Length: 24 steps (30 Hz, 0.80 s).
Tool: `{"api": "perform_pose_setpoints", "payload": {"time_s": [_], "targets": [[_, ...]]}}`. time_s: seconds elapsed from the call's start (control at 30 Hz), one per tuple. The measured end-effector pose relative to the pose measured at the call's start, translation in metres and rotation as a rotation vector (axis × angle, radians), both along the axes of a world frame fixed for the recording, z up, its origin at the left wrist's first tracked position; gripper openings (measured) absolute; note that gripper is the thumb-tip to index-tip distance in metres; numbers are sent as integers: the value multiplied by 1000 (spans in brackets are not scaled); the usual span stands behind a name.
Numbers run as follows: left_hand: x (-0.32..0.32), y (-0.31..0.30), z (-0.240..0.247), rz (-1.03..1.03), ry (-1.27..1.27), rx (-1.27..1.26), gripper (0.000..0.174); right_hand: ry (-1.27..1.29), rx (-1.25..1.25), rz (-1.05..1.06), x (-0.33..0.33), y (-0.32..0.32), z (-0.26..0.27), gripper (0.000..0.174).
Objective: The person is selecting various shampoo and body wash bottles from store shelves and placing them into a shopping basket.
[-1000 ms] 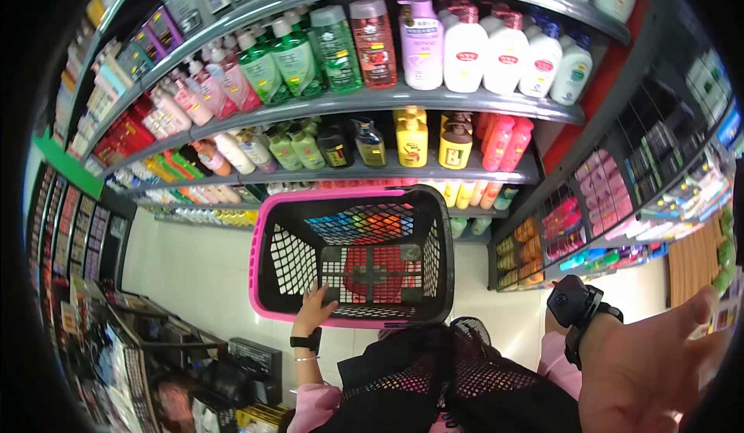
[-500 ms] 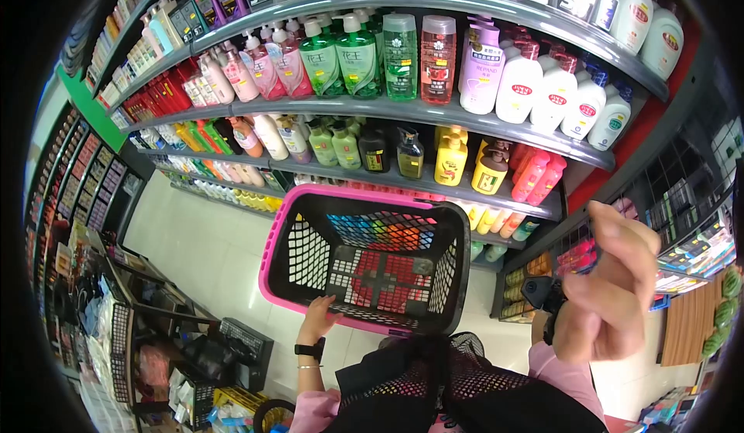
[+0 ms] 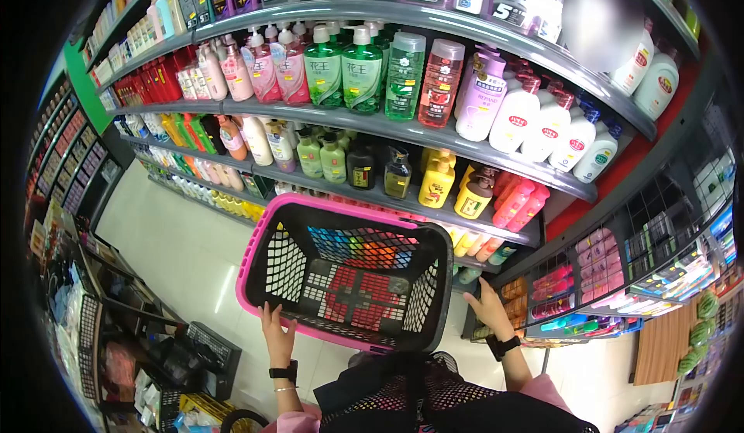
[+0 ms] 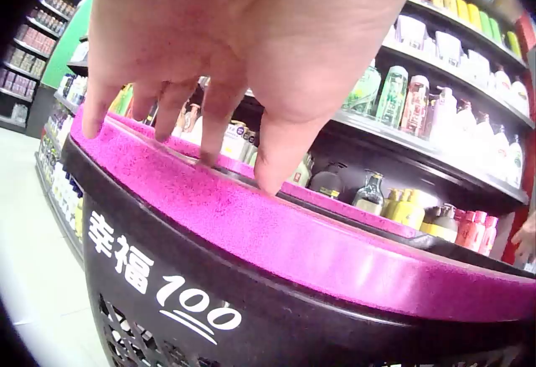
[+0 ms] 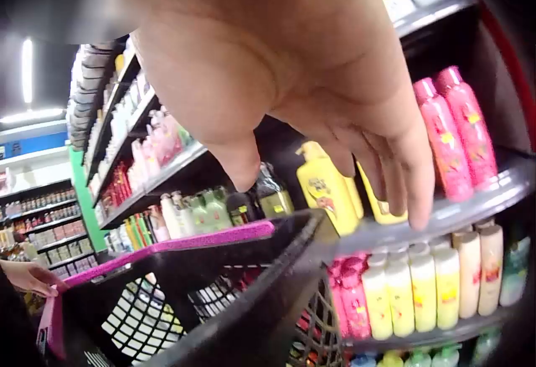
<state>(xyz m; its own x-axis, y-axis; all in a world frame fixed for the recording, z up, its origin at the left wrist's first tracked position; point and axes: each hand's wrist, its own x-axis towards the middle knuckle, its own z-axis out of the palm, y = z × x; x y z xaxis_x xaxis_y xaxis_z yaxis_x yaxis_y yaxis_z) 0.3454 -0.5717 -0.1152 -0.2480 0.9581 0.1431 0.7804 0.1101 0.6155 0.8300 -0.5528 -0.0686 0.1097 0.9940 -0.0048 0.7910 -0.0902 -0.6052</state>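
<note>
A black lattice shopping basket (image 3: 249,266) with a pink rim is in front of me in the head view, with no goods inside. My left hand (image 3: 277,336) is at the near left corner of its rim. In the left wrist view those fingers (image 4: 224,120) reach down loosely spread over the pink rim (image 4: 276,224). My right hand (image 3: 490,313) is off the basket's right side, its fingers extended and holding nothing. The right wrist view shows that hand (image 5: 285,74) above the basket's black corner, before yellow pump bottles (image 5: 327,187) on the shelf.
Curved shelves (image 3: 325,115) of shampoo and lotion bottles run across the far side. A wire rack (image 3: 589,270) of packaged goods stands at the right. Crates and bags (image 3: 209,355) lie at the lower left. Pale floor tiles (image 3: 170,255) show left of the basket.
My right hand has come down from its raised place at the right to beside the basket. My left hand has shifted left along the rim. The head view has turned somewhat.
</note>
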Motion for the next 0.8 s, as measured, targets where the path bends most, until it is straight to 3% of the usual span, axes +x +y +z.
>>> {"api": "perform_pose_setpoints", "payload": {"time_s": [0.07, 0.17, 0.2, 0.3, 0.5, 0.8], "targets": [[-9, 0, -18, -7, -12, -29, 61, 72, -176, -84, 3, -3, -23, 63], [-15, 3, -24, -58, 15, -70, 64, 242, -202, 20, -1, 6, -50, 59], [-19, 3, -25, -79, 18, -84, 63, 351, -44, 54, -12, 9, -51, 46], [-25, 4, -31, -113, 74, -100, 60, 105, -246, -4, -32, 27, -49, 39], [-23, 3, -34, -109, 85, -78, 51, 208, -70, -40, -22, 36, -72, 40], [-15, -2, -34, -90, 107, -107, 43, 255, -87, -75, -29, 48, -54, 40]]}}
